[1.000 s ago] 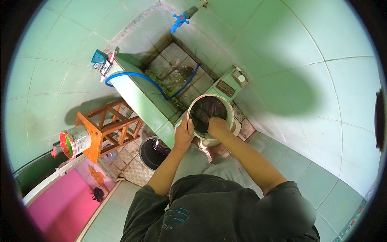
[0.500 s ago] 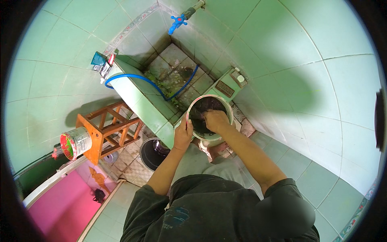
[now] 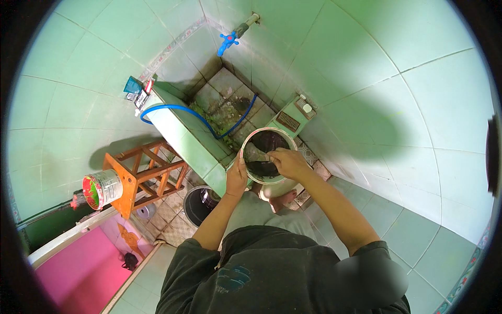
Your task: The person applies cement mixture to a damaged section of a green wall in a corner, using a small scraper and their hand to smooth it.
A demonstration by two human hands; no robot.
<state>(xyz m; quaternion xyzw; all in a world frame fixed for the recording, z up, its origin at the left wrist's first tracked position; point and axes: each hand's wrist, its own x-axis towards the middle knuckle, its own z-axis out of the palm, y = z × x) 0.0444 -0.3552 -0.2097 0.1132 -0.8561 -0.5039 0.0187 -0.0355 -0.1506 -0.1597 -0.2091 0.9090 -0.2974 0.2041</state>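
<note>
A pale round bucket [image 3: 294, 144] stands in front of me, dark and wet inside. My left hand [image 3: 237, 176] is closed on the near left side of its rim, thumb along the edge. Over the bucket's opening, my right hand [image 3: 287, 163] is closed round the handle of a scraper [image 3: 254, 153]. The scraper's grey, flared blade points left inside the bucket. Whatever lies deeper in the bucket is too dark to make out.
A tiled basin wall [image 3: 180, 128] carries a blue hose [image 3: 205, 119] and small tubes [image 3: 135, 86]. A blue tap [image 3: 228, 42] juts from the wall. Left are a wooden stool [image 3: 151, 170], a paint-stained pail [image 3: 102, 189] and a black bucket [image 3: 194, 205]. A brush [image 3: 288, 121] lies on a ledge.
My right hand has come up a little inside the bucket, and the scraper's blade now shows clearly. My left hand keeps its hold on the rim. The whole view has shifted slightly.
</note>
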